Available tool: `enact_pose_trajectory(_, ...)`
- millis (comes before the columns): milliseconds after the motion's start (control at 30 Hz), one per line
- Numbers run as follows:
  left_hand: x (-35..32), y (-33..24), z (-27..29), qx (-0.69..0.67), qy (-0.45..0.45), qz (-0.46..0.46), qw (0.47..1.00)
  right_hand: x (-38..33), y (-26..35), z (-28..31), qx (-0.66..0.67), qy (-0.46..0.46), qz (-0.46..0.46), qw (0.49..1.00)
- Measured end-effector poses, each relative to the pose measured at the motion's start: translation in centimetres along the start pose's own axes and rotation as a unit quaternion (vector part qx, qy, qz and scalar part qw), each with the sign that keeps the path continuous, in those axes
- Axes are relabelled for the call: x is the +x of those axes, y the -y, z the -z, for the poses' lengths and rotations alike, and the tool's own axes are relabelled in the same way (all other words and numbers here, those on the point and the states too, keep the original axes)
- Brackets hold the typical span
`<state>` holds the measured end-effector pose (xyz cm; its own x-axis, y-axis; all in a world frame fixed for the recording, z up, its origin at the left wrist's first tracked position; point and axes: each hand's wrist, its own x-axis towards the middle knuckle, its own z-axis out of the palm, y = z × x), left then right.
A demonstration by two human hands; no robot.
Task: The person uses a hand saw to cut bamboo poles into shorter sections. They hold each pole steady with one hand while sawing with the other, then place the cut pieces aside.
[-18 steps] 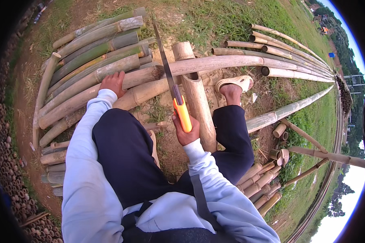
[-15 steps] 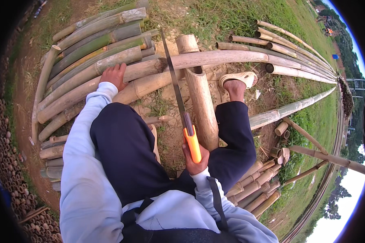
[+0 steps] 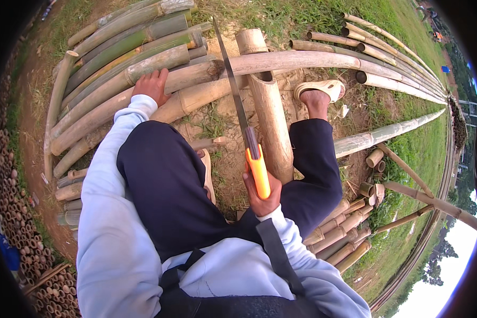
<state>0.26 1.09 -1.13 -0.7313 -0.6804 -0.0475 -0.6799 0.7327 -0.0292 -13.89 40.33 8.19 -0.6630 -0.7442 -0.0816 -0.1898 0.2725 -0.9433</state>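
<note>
Right hand: I have it closed around the orange handle (image 3: 257,170) of the handsaw; my hand (image 3: 269,202) sits close to my lap.
Left hand: it (image 3: 152,86) lies spread over a dark-ended bamboo pole (image 3: 193,75), not wrapped round it.
Handsaw: the blade (image 3: 239,107) points away from me, crossing between that dark end and the long pale bamboo pole (image 3: 302,59); I can't tell whether its teeth touch either.
Support: the pale pole lies across a notched bamboo log (image 3: 274,124).
Saw feel: probably light, stiff along its edge but whippy sideways; the handle is the place to hold.
Bamboo feel: likely stiff, hollow, smooth and inclined to roll; best pressed down from above, near the end.
Change: the saw sits further back toward me than in the earlier frame, while my left palm keeps its spot.
</note>
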Motion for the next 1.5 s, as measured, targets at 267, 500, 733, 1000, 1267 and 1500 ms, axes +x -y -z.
enact_pose_trajectory(267, 1.1, -1.4, 1.4, -0.008, 0.007, -0.007, 1.000, 7.8, -0.8, -0.9, 0.009, 0.001, 0.014, 1.000)
enact_pose_trajectory(500, 0.0, -0.4, 1.8, -0.010, 0.042, 0.001, 0.999, -1.8, -1.7, 1.1, 0.008, 0.031, 0.000, 0.999)
enact_pose_trajectory(733, -0.2, -1.0, 1.0, -0.018, 0.030, -0.006, 0.999, 2.9, -2.3, 1.0, 0.027, -0.009, -0.018, 0.999)
enact_pose_trajectory(1000, 0.6, 0.3, 1.1, -0.008, -0.007, -0.009, 1.000, -0.6, 0.1, 0.8, -0.021, 0.023, -0.026, 0.999)
enact_pose_trajectory(1267, 0.7, -0.7, 0.9, -0.002, -0.002, -0.013, 1.000, 8.5, -0.7, -1.9, -0.010, 0.020, -0.012, 1.000)
enact_pose_trajectory(1500, 0.4, 0.1, 1.4, -0.015, -0.005, -0.008, 1.000, -2.1, -0.5, 1.2, 0.018, 0.009, -0.085, 0.996)
